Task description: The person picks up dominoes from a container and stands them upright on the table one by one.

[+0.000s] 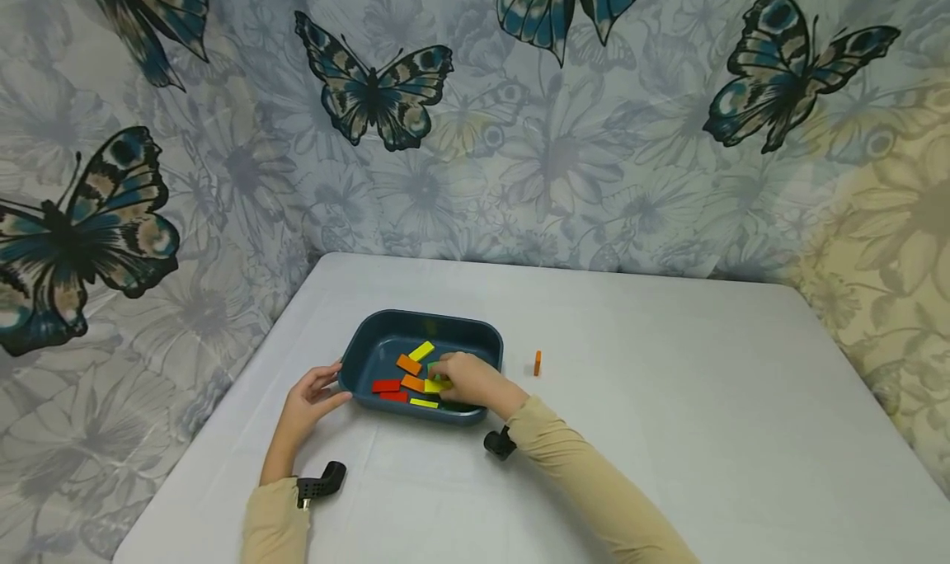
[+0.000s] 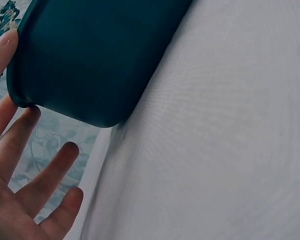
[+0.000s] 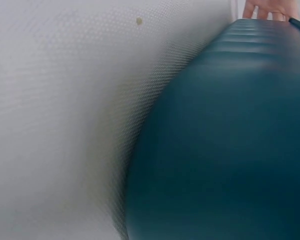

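Note:
A dark teal rectangular tub (image 1: 378, 331) stands on the table with several small coloured blocks in it. My left hand (image 1: 308, 399) is at its left end, fingers spread and fairly straight, with fingertips touching the rim, as the left wrist view shows of the tub's corner (image 2: 90, 65). My right hand (image 1: 475, 378) reaches over the near right side into the tub, fingers bent down among a yellow block (image 1: 434, 387) and a green block (image 1: 432, 368). Its fingertips are partly hidden; I cannot tell whether they pinch a block.
On the white table (image 1: 668, 399) an orange block (image 1: 538, 363) stands on end right of the tub. Inside the tub lie red blocks (image 1: 386, 386), orange blocks (image 1: 408, 364) and another yellow block (image 1: 421, 350). A butterfly-patterned wall covering (image 1: 564, 168) rises behind the table.

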